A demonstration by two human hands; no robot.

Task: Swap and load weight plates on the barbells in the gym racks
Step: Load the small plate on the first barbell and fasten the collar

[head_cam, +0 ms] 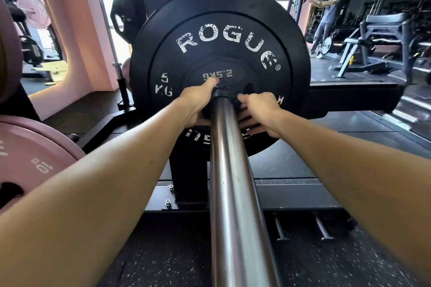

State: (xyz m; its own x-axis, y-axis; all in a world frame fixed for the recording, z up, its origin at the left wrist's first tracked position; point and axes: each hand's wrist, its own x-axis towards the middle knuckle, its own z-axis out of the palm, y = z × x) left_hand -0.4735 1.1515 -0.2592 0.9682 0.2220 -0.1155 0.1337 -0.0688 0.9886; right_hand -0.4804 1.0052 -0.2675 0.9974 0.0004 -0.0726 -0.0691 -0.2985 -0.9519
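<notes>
A steel barbell sleeve (pixel 231 170) runs from the bottom of the view up to a large black 5 kg bumper plate (pixel 219 37). In front of it sits a small black 2.5 kg plate (pixel 217 74). A black collar (pixel 221 93) rings the sleeve against the small plate. My left hand (pixel 198 105) grips the collar and small plate from the left, thumb up on the plate's face. My right hand (pixel 258 112) holds the collar from the right, fingers curled round its far side.
Pink plates (pixel 30 161) sit at the left edge on another bar. A black rack upright (pixel 186 179) stands behind the sleeve. Storage pegs (pixel 300 226) stick out low on the right. A mirror at right reflects a person (pixel 326 18) and a bench (pixel 377 37).
</notes>
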